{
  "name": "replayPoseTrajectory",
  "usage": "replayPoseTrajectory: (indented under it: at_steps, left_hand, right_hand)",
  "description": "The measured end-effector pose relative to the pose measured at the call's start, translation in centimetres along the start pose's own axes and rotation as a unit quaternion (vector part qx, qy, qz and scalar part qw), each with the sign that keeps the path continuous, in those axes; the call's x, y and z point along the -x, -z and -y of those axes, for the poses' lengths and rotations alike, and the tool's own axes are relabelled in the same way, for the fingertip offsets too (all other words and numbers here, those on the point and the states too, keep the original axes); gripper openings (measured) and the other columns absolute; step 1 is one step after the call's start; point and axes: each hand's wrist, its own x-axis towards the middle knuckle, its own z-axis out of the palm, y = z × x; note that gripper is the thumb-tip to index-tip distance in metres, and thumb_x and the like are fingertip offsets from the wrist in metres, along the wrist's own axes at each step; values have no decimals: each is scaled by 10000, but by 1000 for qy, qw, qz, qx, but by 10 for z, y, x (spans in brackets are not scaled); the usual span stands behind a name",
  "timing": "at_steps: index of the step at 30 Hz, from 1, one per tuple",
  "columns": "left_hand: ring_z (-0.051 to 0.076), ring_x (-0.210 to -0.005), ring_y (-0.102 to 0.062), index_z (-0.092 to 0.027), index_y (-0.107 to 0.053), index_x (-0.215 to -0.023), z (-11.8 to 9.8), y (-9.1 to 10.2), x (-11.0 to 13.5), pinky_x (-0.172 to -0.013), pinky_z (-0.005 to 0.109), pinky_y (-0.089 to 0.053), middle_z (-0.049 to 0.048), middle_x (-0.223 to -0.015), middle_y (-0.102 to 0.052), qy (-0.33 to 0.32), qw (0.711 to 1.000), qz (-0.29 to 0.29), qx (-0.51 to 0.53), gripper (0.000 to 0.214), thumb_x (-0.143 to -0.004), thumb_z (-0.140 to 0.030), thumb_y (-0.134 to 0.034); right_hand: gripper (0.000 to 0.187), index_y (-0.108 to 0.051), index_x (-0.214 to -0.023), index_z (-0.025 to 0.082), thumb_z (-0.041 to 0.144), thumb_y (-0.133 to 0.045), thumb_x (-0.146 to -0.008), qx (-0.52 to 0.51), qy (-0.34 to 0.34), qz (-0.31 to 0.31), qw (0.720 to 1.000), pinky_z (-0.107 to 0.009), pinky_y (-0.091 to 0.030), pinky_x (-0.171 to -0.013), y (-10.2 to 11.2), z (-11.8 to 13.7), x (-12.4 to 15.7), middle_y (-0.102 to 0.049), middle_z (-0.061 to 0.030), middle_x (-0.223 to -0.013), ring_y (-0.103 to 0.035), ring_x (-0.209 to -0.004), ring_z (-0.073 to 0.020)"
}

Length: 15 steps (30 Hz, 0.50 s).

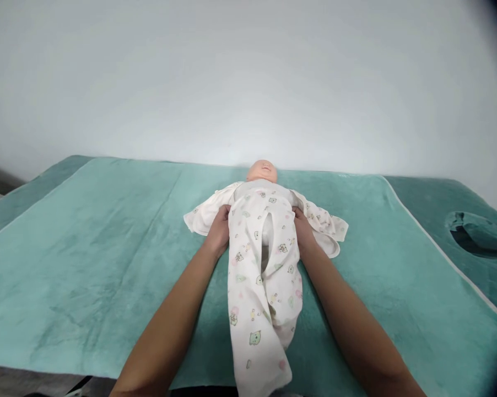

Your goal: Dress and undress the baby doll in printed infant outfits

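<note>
A baby doll [262,171] lies on its back in the middle of the green-covered bed, its head toward the wall. White printed baby pants [252,286] with an open crotch cover its lower body, the legs trailing toward me. A matching white top [320,220] spreads out on both sides beneath it. My left hand [221,227] is closed at the left edge of the waistband, and my right hand [302,227] is closed at the right edge. Fingertips of both hands are partly hidden behind the cloth.
The bed bears a light green cover [87,237] over a darker green one [430,193]. At the right end is an oval face hole [477,234]. A pale wall [248,82] rises directly behind the bed.
</note>
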Motion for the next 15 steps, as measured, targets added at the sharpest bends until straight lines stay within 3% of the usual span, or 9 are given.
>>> replayPoseTrajectory:
  at_steps: [3, 6, 11, 15]
  left_hand:
    - [219, -829, -616, -213, -590, -911, -3, -3, 1, -717, 354, -517, 5, -855, -672, -13, 1000, -16, -8, 195, -743, -255, -679]
    - [260, -945, -625, -209, -608, -960, -1, -1, 0, -824, 396, -521, 35, -957, -697, -54, 998, -12, -37, 213, -760, -246, -672]
    - [288, -1070, -603, -204, -652, -1063, 10, 4, -5, -963, 421, -473, 57, -1116, -696, -155, 980, -7, -126, 256, -817, -261, -611]
    - [308, -1043, -615, -189, -684, -1029, 16, 5, -3, -977, 442, -461, 79, -1060, -723, -156, 975, -29, -156, 234, -829, -272, -594]
  right_hand:
    - [355, -575, -946, 277, 522, -685, -713, -50, -40, -18, 998, -391, -535, -718, -3, 4, 1, -728, -25, -905, -683, -887, -275]
    - [351, -593, -953, 264, 491, -698, -707, -56, -10, -9, 998, -373, -535, -741, -6, 6, 5, -724, -31, -991, -671, -920, -263]
    - [266, -641, -985, 234, 380, -646, -763, 34, 46, -39, 998, -370, -508, -826, -9, 2, 5, -716, -43, -1032, -638, -949, -250]
    - [224, -638, -993, 194, 304, -583, -805, 134, 74, -86, 985, -393, -464, -878, -7, -4, 3, -703, -89, -1030, -608, -958, -262]
